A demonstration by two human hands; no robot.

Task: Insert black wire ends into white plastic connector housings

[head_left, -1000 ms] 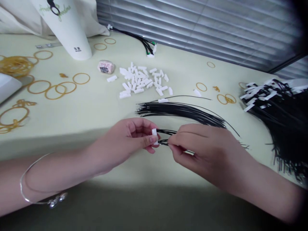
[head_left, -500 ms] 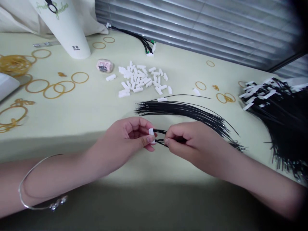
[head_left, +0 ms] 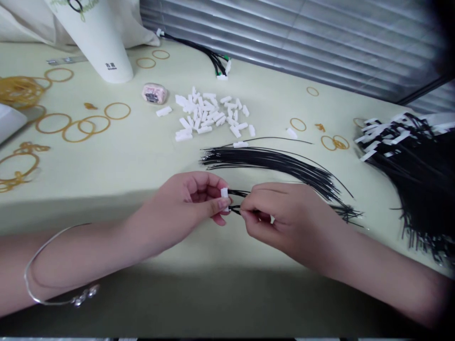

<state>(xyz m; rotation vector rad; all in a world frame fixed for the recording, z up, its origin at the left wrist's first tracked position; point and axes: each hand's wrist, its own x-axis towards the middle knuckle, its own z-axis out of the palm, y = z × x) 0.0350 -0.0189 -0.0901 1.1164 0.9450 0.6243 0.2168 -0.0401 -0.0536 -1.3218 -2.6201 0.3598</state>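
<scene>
Near the middle of the table, my left hand (head_left: 192, 201) pinches a small white connector (head_left: 224, 193) between thumb and fingers. Black wires (head_left: 237, 192) run from the connector's right side toward my right hand (head_left: 275, 213). The thumb and forefinger of my right hand are pressed together on these wires, close to the connector; the fingertips hide part of them. Behind my hands lies a bundle of loose black wires (head_left: 266, 159). A pile of white connectors (head_left: 208, 113) is spread beyond the bundle.
Finished-looking black wires with white connectors (head_left: 419, 175) are heaped at the right. Yellow rubber bands (head_left: 21, 92) lie at the left, near a white cup (head_left: 103, 47) and a pink object (head_left: 154, 94). A wire harness (head_left: 199, 47) rests by the blinds (head_left: 284, 33).
My right hand has turned slightly, and its fingertips have shifted a little left along the wires. My left hand still holds the connector. The view has shifted slightly.
</scene>
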